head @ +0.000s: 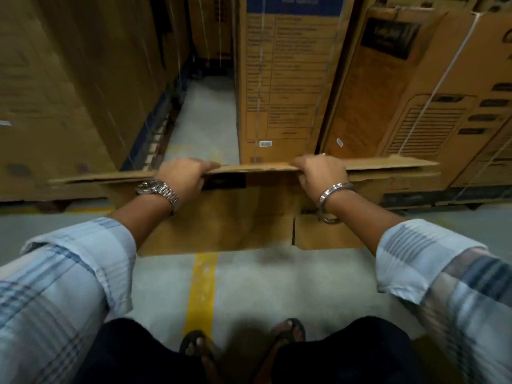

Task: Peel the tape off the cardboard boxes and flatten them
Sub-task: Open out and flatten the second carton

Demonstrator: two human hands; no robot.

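A flattened brown cardboard box (241,217) stands upright on the floor in front of me, its top edge running across the middle of the head view. My left hand (182,173) grips that top edge left of centre, fingers curled over it. My right hand (318,173) grips the same edge right of centre. A slit between two lower flaps shows at the panel's bottom right. I cannot make out any tape on the cardboard.
Tall strapped cartons (288,79) stand right behind the panel, with more cartons (55,92) on the left and on the right (443,92). A narrow floor gap (207,117) runs between them. A yellow floor line (202,289) lies near my sandalled feet (243,342).
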